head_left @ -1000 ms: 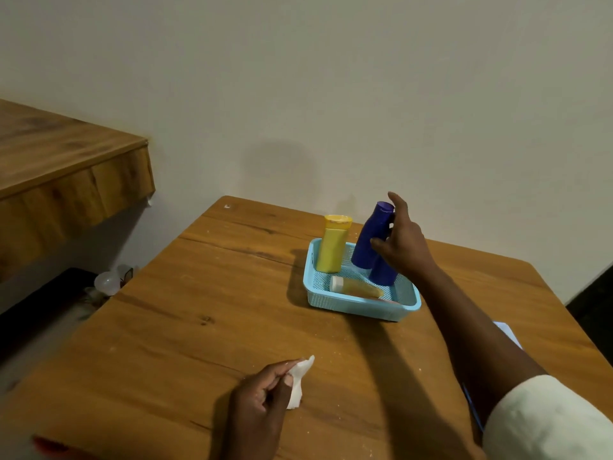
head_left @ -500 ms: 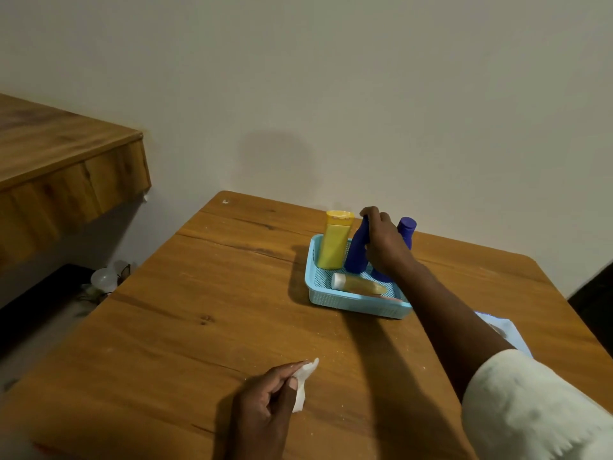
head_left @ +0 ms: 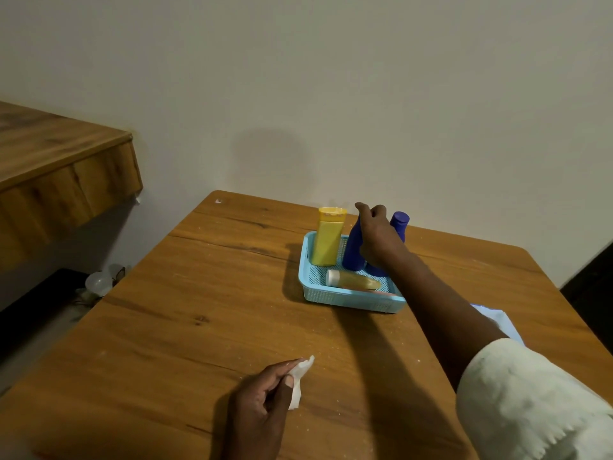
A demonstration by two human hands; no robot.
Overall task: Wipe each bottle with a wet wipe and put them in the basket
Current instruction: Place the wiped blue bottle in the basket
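My right hand [head_left: 376, 237] grips blue bottle [head_left: 353, 249] in crowded basket [head_left: 351, 302]; left hand [head_left: 262, 403] pinches wipe [head_left: 298, 381]. Risk: release jolt topples yellow bottle [head_left: 328, 237].

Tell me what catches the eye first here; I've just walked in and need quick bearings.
The light blue basket at the far side of the wooden table, holding a yellow bottle, two dark blue bottles and a small tube lying flat. The right hand rests on one blue bottle; near the front edge, the left hand pinches a white wipe.
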